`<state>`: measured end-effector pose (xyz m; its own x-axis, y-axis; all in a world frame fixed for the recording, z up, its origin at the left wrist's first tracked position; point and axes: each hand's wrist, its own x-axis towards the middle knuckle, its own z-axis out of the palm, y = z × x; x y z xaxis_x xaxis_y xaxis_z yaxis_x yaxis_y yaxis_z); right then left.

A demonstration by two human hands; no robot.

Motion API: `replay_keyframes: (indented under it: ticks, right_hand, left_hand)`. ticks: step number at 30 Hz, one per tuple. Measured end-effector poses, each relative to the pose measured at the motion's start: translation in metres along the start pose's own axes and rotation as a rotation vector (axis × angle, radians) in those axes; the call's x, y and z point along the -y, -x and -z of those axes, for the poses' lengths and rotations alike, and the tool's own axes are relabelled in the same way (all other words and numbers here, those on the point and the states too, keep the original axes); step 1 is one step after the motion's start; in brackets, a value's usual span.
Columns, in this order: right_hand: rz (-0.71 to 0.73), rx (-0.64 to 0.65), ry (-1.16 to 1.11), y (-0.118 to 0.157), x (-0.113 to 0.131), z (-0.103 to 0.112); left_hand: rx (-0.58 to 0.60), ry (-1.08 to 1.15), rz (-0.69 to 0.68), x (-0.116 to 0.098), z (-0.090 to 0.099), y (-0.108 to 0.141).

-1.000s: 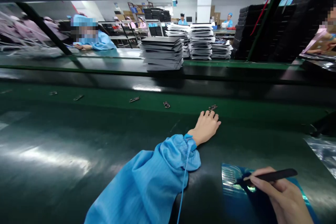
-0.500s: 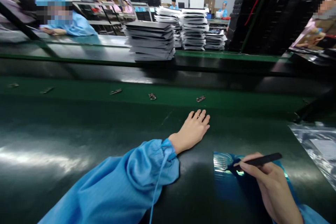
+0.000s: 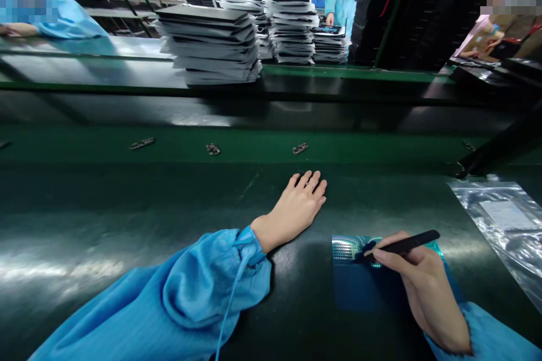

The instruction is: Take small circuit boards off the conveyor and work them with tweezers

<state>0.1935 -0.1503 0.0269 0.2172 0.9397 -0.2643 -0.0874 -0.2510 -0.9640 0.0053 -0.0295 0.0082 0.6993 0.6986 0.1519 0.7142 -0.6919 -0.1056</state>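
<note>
My left hand [image 3: 294, 208] lies palm down on the dark green worktop, fingers stretched toward the back and slightly apart, holding nothing. A ring shows on one finger. My right hand [image 3: 423, 282] pinches black tweezers [image 3: 406, 242], their back end pointing up and right. Their tips are low over a shiny blue sheet [image 3: 355, 287] lying flat on the worktop; whether they touch it I cannot tell. Rows of small bright marks or parts [image 3: 345, 251] line the sheet's upper left. My right hand and its shadow hide much of the sheet's right side.
Several small dark parts, one a small component [image 3: 300, 149], lie along the green strip beyond my hands. A clear plastic bag [image 3: 478, 197] with a white label lies at right, below a black bar [image 3: 503, 141]. Stacked sheets [image 3: 212, 48] stand behind; co-workers are farther back.
The view has swung right, so most things appear farther left. Both hands keep nearly the same pose, the tweezers still over the sheet. A person in blue now stands behind the stacks.
</note>
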Motion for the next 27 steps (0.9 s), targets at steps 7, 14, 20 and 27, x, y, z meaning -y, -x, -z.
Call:
replay_keyframes:
  ticks: [7,14,20,27]
  right_hand:
    - [-0.014,-0.008,-0.004,0.0010,-0.0003,0.0006]
    - [0.031,0.010,-0.001,0.0006,-0.0016,-0.0008]
    - [0.046,0.012,-0.028,0.0005,-0.0035,-0.0031]
    - [0.053,0.030,-0.024,0.0006,-0.0043,-0.0026]
  left_hand:
    - [0.007,-0.011,0.000,-0.0003,0.0001,-0.0001]
    - [-0.011,-0.018,0.006,-0.0003,-0.0005,-0.0002]
    - [-0.038,-0.020,0.004,0.0009,-0.0048,0.0000]
    - [-0.033,-0.024,0.003,0.0009,-0.0059,0.0000]
